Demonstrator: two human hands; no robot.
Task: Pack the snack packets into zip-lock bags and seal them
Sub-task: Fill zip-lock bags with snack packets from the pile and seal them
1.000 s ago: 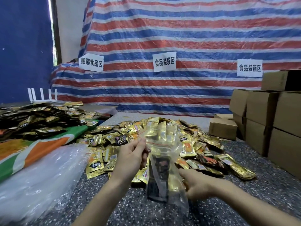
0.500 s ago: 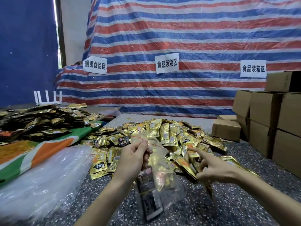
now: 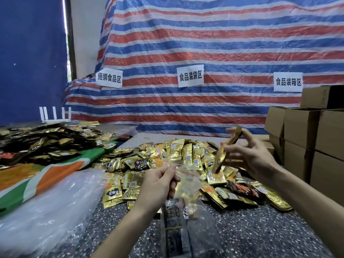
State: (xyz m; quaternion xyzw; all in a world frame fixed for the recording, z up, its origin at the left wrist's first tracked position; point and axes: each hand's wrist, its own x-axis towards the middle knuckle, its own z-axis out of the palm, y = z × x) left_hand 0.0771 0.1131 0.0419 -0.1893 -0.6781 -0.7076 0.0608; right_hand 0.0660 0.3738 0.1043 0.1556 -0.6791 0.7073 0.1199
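Stage: mid-fill, first visible bag.
- Bag (image 3: pixel 191 183) sits at 6 o'clock of the view, low centre, above the table (image 3: pixel 242 235). A few packets are already inside: gold ones in the upper part and a dark one at the bottom.
- Mouth is unsealed; the red zip line lies slack and open.
- Left hand (image 3: pixel 158 183) pinches the bag at its mouth edge, fingers curled round the plastic.
- Right hand (image 3: pixel 251 155), at 2 o'clock of the bag, grips a gold packet (image 3: pixel 219 157) between thumb and fingers, clear of the mouth. A second packet may sit higher in the same grip; cannot tell for sure.
- Pile (image 3: pixel 178 151) of loose packets lies at 12 o'clock of the bag, large and unpacked.

Judgement: this bag needs the held packet dropped in, then sealing. No sealed bag is in view, so most of the job remains.

Orientation: the bag hangs mouth up, long axis near vertical, bottom toward 6 o'clock. The held packet is tilted, top toward 1 o'clock and lower end toward 7, aimed roughly at the mouth.
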